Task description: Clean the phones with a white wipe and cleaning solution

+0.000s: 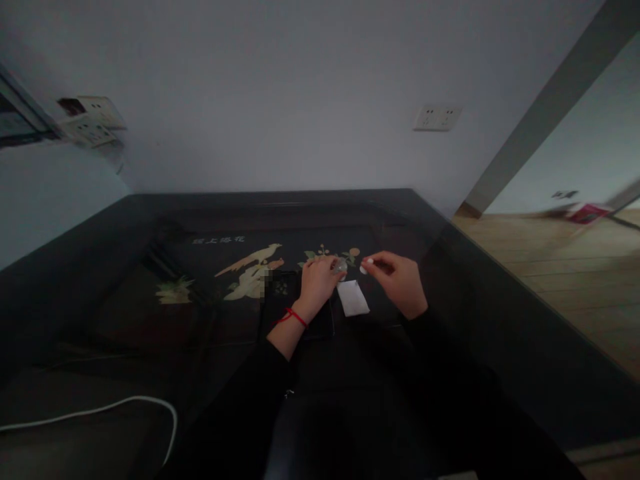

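Note:
My left hand [317, 281], with a red cord round its wrist, is closed on a small clear container [340, 266]. The container looks like transparent plastic or glass; its contents are too small to tell. To the right, my right hand [404, 281] pinches a small round white piece [363, 269] between thumb and fingertips, a short way from the container. A white, paper-like rectangular packet [353, 299] lies flat on the table between and just below the hands. Beneath my left wrist a dark, flat rectangular object [320, 325] with a thin edge lies on the table.
The dark glossy table [380, 213] bears a bird-and-flower picture [255, 263] and stands against a pale wall. A white cable [140, 399] curves at the lower left. Wall sockets [437, 118] are at right, others at left. Wooden floor [525, 260] shows beyond the right edge.

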`<state>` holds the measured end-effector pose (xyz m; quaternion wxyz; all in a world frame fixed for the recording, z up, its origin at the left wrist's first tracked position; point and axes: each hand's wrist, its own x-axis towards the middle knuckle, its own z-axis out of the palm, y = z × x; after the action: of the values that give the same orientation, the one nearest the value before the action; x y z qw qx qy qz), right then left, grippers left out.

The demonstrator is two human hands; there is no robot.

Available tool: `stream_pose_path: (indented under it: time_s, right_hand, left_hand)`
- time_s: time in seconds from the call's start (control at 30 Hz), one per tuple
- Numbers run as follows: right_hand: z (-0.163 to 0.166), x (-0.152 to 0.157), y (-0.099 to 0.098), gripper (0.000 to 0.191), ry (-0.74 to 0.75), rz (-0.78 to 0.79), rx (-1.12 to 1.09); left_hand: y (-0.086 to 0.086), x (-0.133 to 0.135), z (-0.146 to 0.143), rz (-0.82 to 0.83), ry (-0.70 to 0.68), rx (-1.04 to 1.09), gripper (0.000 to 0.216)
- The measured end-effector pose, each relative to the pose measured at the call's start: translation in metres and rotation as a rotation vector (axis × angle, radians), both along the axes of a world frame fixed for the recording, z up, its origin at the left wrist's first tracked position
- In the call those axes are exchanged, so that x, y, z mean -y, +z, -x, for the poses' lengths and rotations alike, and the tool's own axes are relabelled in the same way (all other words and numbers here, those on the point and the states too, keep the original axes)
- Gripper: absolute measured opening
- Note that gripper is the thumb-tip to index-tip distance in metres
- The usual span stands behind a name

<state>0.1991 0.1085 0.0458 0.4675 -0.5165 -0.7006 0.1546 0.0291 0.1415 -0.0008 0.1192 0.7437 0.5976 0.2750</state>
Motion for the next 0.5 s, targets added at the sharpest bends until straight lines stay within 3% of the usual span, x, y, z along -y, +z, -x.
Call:
stream_pose_path:
  time_s: [0.1, 0.2, 0.5]
  right_hand:
    - [-0.002, 0.007, -0.027, 0.016, 0.003, 0.033, 0.042]
    - [0.001, 0.008, -0.039, 0.016, 0.015, 0.043, 0.059]
    - [0.000, 0.005, -0.033, 0.021, -0.046, 0.008, 0.001]
  left_hand:
    - [-0.002, 0.000, 0.000, -0.011, 0.003, 0.010, 0.028]
    - [-0.003, -0.001, -0.001, -0.014, 0.007, 0.008, 0.028]
    - [-0.004, -0.001, 0.000, 0.004, -0.016, -0.025, 0.030]
